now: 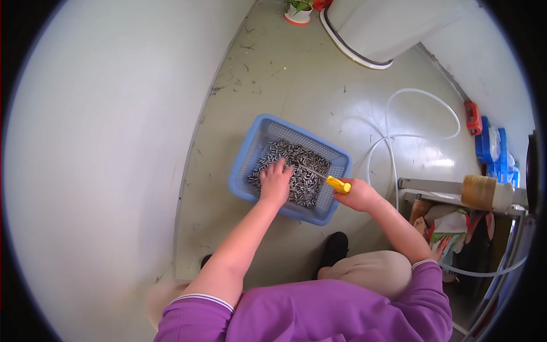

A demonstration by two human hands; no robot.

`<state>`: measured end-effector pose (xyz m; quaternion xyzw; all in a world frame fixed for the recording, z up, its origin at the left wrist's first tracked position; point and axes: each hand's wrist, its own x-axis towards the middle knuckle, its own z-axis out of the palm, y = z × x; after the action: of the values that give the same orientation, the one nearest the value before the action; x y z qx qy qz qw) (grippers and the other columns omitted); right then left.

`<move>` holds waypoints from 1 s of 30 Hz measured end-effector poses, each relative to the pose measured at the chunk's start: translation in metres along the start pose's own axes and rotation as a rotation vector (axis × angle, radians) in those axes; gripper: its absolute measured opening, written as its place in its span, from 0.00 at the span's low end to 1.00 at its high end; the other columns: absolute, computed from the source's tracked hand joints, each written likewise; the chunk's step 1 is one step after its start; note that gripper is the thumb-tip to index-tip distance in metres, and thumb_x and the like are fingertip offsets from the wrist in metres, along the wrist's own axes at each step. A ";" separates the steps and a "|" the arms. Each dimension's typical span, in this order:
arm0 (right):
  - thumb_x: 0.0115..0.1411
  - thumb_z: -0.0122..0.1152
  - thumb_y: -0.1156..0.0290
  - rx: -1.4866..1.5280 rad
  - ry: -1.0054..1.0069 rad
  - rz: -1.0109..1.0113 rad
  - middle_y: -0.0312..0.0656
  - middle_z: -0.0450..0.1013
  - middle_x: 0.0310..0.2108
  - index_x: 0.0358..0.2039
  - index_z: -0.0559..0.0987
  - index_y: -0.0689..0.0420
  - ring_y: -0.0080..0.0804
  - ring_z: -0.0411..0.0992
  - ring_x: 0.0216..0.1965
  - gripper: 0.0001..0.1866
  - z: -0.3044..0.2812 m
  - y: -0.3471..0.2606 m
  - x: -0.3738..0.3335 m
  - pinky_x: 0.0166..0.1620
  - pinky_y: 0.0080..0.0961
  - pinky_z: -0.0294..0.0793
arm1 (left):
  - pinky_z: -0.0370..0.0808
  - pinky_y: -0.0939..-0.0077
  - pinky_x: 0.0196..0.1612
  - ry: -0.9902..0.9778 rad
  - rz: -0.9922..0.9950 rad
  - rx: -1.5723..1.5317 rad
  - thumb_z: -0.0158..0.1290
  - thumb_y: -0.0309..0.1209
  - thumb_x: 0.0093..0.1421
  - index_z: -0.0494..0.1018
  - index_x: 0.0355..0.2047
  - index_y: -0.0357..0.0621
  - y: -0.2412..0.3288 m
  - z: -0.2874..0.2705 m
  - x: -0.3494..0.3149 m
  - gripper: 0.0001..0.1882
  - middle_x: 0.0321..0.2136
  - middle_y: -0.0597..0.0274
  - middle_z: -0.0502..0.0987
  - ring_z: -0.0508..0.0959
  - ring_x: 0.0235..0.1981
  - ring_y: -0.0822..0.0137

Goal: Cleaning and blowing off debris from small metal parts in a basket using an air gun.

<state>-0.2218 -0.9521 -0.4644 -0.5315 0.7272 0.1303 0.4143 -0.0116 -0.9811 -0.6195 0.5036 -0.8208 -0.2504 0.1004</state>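
Observation:
A blue perforated plastic basket (244, 162) rests on the floor in front of me. Many small metal cylindrical pieces (307, 185), silvery and dark, cover its bottom. My left hand (276, 181) reaches into the basket, its fingers spread and touching the pieces near the middle. At the basket's right side, my right hand (360, 195) is closed around a screwdriver (338, 184) by its yellow handle. The thin metal shaft points left over the pieces toward my left hand. Its tip is hard to make out among them.
A white wall (114, 125) runs along the left. A clear hose (390, 137) loops across the floor at right, near a low shelf (433, 188) holding cloths and a roll. Blue bins (491, 145) stand beyond. A potted plant (298, 11) and a white rounded cabinet (370, 31) are at the far end.

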 end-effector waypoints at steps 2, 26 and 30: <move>0.51 0.54 0.57 0.006 -0.030 0.014 0.48 0.74 0.33 0.37 0.74 0.51 0.48 0.72 0.38 0.16 0.000 0.000 -0.010 0.43 0.38 0.71 | 0.62 0.52 0.52 -0.069 -0.241 0.183 0.62 0.40 0.43 0.60 0.54 0.44 0.008 -0.026 0.005 0.39 0.54 0.53 0.60 0.64 0.52 0.51; 0.50 0.56 0.59 0.110 0.314 0.231 0.46 0.75 0.31 0.35 0.75 0.50 0.47 0.72 0.35 0.13 0.065 -0.051 -0.106 0.40 0.37 0.71 | 0.68 0.61 0.48 0.174 0.105 -0.367 0.48 0.23 0.51 0.74 0.39 0.42 0.016 0.010 0.018 0.14 0.53 0.45 0.63 0.67 0.51 0.51; 0.51 0.54 0.59 0.024 0.196 0.127 0.44 0.75 0.33 0.37 0.75 0.50 0.46 0.72 0.37 0.14 0.054 -0.049 -0.097 0.42 0.37 0.72 | 0.65 0.56 0.49 -0.286 -0.405 0.053 0.42 0.34 0.58 0.74 0.41 0.39 0.021 -0.018 -0.005 0.16 0.49 0.49 0.69 0.68 0.50 0.49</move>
<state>-0.1446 -0.8733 -0.4133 -0.4897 0.7979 0.0950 0.3384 -0.0179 -0.9741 -0.5932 0.6195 -0.7153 -0.3127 -0.0823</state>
